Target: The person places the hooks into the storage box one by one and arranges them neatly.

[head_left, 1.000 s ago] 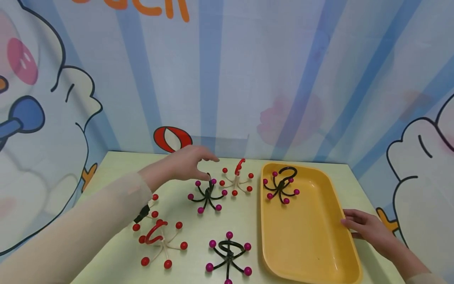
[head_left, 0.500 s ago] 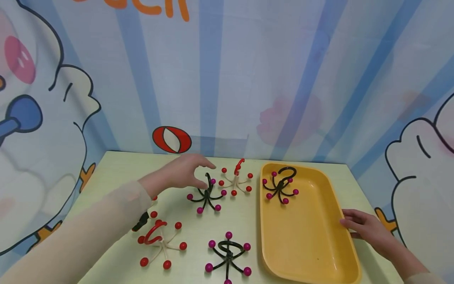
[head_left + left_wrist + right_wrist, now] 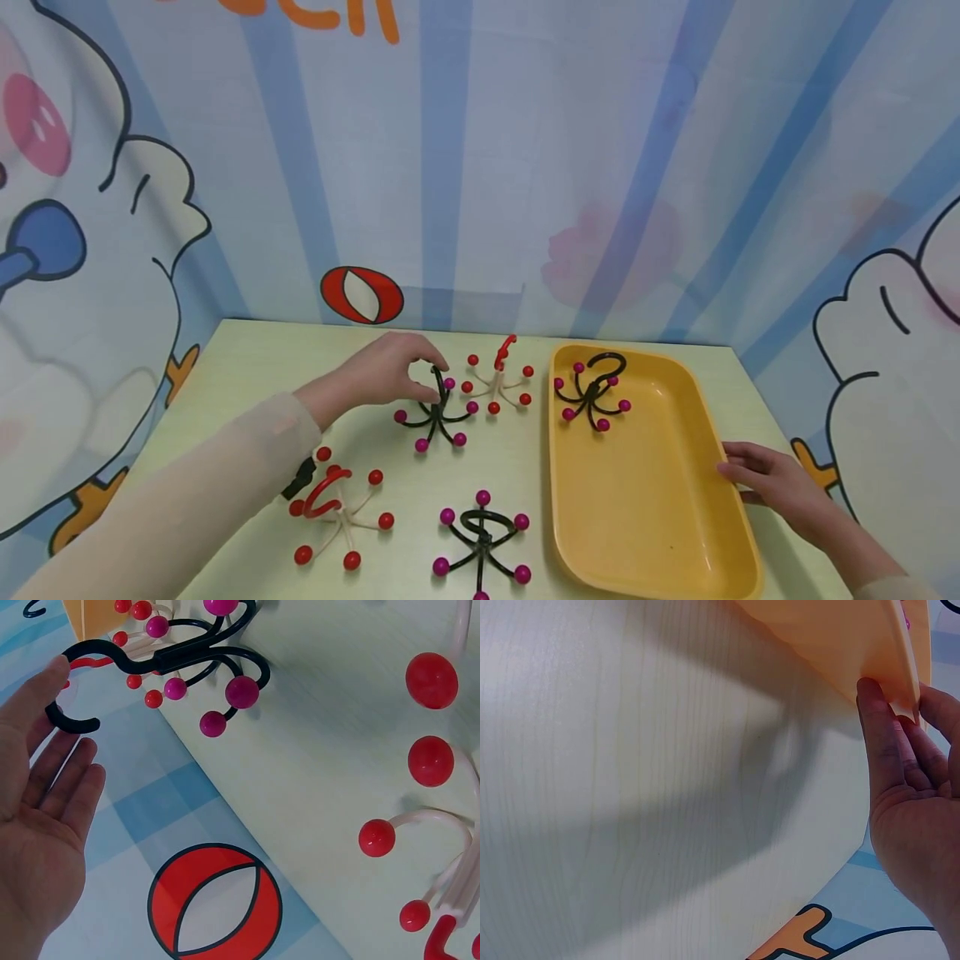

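My left hand [image 3: 378,368] is at the curved top of a black multi-prong hook hanger [image 3: 437,414] with magenta ball tips, which stands on the table. Thumb and index finger lie either side of the hook with a gap between them; in the left wrist view the black hanger [image 3: 187,656] has its hook overlapping a fingertip. At the right, my right hand [image 3: 787,492] pinches the rim of a yellow tray [image 3: 652,508], thumb over the edge and fingers outside; the right wrist view shows the tray wall [image 3: 840,645] between them. Another black hanger [image 3: 592,392] lies in the tray's far left corner.
Close behind is a hanger [image 3: 498,379] with white prongs and red balls. A second red-tipped hanger [image 3: 343,517] sits front left, beside a partly hidden black piece [image 3: 302,477]. One more black hanger [image 3: 483,542] stands front middle. A printed curtain [image 3: 480,167] backs the table [image 3: 405,500].
My left hand has lowered a little, bringing its thumb and index finger to the black hanger's hook. The right hand keeps its hold on the tray, and the hangers stay in place.
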Demonstrator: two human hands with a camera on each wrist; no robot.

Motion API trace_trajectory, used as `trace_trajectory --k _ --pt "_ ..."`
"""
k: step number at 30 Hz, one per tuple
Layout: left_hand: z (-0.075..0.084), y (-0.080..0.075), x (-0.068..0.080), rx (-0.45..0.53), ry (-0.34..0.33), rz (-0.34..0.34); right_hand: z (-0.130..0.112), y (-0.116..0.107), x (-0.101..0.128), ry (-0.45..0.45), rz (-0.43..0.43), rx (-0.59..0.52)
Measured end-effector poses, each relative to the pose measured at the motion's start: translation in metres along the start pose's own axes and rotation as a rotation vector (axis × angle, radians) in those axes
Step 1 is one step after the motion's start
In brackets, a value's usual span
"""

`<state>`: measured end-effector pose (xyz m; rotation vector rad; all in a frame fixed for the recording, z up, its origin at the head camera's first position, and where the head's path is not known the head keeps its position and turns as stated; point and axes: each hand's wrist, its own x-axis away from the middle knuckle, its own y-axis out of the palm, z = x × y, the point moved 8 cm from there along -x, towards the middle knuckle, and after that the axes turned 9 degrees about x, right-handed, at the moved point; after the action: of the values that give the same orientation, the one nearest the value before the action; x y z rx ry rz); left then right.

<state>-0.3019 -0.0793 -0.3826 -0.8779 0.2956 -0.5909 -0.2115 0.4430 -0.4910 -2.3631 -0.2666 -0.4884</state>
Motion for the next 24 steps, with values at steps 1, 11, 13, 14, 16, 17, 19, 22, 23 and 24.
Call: trace_trajectory --k 1,11,13,14,16,17,19,22,23,24 --pt "0.0 0.0 0.001 -0.001 -0.001 0.006 0.0 0.0 0.0 0.0 0.0 -0.001" --pt "-0.008 -0.002 0.003 0.002 0.025 0.06 0.001 0.0 -0.001 0.008 0.001 0.0" --pt "-0.009 -0.002 0.004 0.005 0.025 0.066 0.002 0.0 -0.001 0.01 0.002 -0.001" --pt "-0.009 -0.002 0.004 0.004 0.023 0.069 0.002 0.0 -0.001 0.012 0.003 -0.003" --pt "-0.01 -0.003 0.005 0.006 0.019 0.074 0.002 0.0 -0.001 0.01 0.005 -0.001" --pt "-0.011 -0.002 0.005 0.009 0.016 0.077 0.002 0.0 -0.001 0.006 0.005 0.003" --pt "-0.013 -0.002 0.005 0.016 0.013 0.081 0.002 0.0 -0.002 0.01 0.01 0.005" --pt "-0.015 -0.003 0.006 0.026 0.011 0.087 0.002 0.0 -0.002 0.013 0.014 0.008" --pt "-0.016 -0.003 0.006 0.031 0.009 0.089 0.002 0.0 -0.002 0.013 0.014 0.01" --pt "-0.016 -0.004 0.007 0.033 0.009 0.093 0.001 0.0 -0.002 0.014 0.014 0.013"
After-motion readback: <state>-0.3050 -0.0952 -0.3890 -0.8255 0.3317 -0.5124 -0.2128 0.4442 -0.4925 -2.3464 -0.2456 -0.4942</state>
